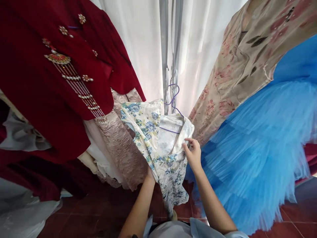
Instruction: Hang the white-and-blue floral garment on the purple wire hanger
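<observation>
Item: floral dress on purple hanger, hung between pink brocade and blue tulle; right hand pinches its neckline; left hand hidden behind fabric — grip unclear; risk — a tug slips it off.

Bare forearms, pale blue top

From where I stood, both of the person's forearms were bare from wrist to elbow, with no watch, ring or bracelet that I could make out on the right hand. The left hand was mostly hidden, so I could not tell about it. Just below the elbows lay the light blue-grey top, loose and soft, its short sleeve edges sitting near the upper arms. A small dark mark showed just beside the left elbow.
</observation>
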{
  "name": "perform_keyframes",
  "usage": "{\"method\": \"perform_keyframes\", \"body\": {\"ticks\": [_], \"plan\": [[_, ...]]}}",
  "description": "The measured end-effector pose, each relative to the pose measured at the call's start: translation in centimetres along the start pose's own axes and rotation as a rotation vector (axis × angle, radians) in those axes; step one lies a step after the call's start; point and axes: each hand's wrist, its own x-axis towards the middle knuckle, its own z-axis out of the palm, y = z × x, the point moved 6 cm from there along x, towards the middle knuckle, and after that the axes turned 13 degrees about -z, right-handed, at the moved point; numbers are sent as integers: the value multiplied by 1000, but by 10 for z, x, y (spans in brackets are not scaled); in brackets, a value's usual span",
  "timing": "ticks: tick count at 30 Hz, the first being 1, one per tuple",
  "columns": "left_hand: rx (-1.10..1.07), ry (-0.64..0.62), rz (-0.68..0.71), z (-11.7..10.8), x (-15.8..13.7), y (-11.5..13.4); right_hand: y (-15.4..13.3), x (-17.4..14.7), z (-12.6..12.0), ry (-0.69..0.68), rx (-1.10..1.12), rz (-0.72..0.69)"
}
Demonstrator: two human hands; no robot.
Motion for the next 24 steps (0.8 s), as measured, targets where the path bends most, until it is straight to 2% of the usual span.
{"method": "perform_keyframes", "body": {"ticks": [3,4,5,7,9,12,14,16,17,19,21,22,24], "plan": [[83,-182,32,-9,-7,6,-2,-4,14,38,105,57],[163,-195,68,-12,-7,8,-7,-2,19,49,162,64],[251,-163,119,-16,-6,9,-14,2,25,56,217,56],[378,-8,228,-23,1,11,-34,17,38,53,303,11],[403,100,288,-24,9,7,-55,36,54,17,359,-41],[385,99,256,-19,20,-10,-79,59,79,-82,373,-118],[359,38,189,-16,25,-23,-87,60,97,-251,387,-167],[318,-19,127,-16,28,-33,-85,43,111,-425,421,-190],[300,-39,104,-17,30,-35,-80,28,114,-456,431,-190],[275,-63,73,-22,34,-35,-63,-9,112,-366,401,-162],[257,-92,40,-27,38,-31,-38,-50,103,-135,278,-67],[250,-110,23,-28,39,-27,-26,-71,102,-87,236,11],[232,-151,0,-30,39,-19,-7,-103,107,-111,243,136]]}}
